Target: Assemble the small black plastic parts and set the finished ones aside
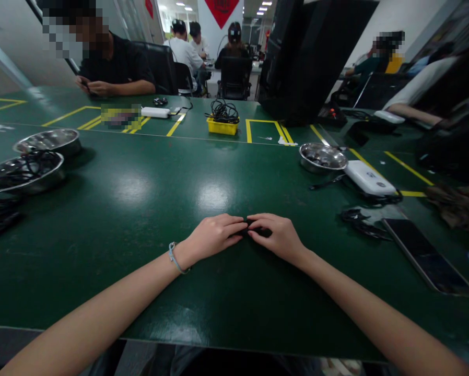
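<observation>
My left hand (213, 236) and right hand (278, 236) meet at the middle of the green counter (140, 209), fingers curled together on a small dark object (254, 228) pinched between them; most of it is hidden, so I cannot tell what it is. To do this well, I judge I should keep both wrists resting on the counter and work with the fingertips only, so the little piece does not slip out.

At two o'clock sit a steel bowl (323, 157) and a white power bank (370, 178); a black cable (362, 219) and a phone (426, 256) lie at three o'clock, near my right forearm. Two more steel bowls (31, 162) stand at ten o'clock, a yellow bin of cables (222, 125) at twelve. Nothing lies between my hands and me.
</observation>
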The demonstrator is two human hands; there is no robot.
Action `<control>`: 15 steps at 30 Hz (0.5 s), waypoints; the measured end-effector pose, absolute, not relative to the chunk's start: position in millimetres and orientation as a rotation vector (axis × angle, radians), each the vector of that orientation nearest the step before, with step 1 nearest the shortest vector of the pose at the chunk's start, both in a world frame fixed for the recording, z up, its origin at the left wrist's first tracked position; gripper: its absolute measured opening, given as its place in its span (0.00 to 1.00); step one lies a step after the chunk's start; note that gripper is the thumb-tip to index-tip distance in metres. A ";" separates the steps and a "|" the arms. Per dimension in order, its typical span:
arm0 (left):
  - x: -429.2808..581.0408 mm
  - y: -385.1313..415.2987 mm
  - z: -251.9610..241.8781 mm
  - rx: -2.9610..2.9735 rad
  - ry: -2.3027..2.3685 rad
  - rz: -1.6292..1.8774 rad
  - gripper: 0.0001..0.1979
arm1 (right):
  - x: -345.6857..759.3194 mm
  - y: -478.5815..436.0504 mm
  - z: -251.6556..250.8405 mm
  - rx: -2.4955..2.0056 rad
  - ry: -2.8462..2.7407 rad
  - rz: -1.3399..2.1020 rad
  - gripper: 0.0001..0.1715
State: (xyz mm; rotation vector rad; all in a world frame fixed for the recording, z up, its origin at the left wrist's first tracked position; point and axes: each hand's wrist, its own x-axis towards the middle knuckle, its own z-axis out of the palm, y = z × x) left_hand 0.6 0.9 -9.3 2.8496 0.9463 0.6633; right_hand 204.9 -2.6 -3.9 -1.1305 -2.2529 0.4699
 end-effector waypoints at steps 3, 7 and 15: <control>-8.7 6.0 -7.5 2.892 0.968 0.656 0.13 | 192.0 6.5 -7.4 -1.119 -2.222 0.477 0.06; -32.5 12.3 -4.5 2.927 1.024 0.649 0.13 | 165.4 21.9 -13.0 -1.057 -2.205 0.472 0.06; -103.6 7.8 -9.9 2.931 1.263 0.683 0.14 | 87.9 47.2 -17.5 -0.888 -2.308 0.482 0.07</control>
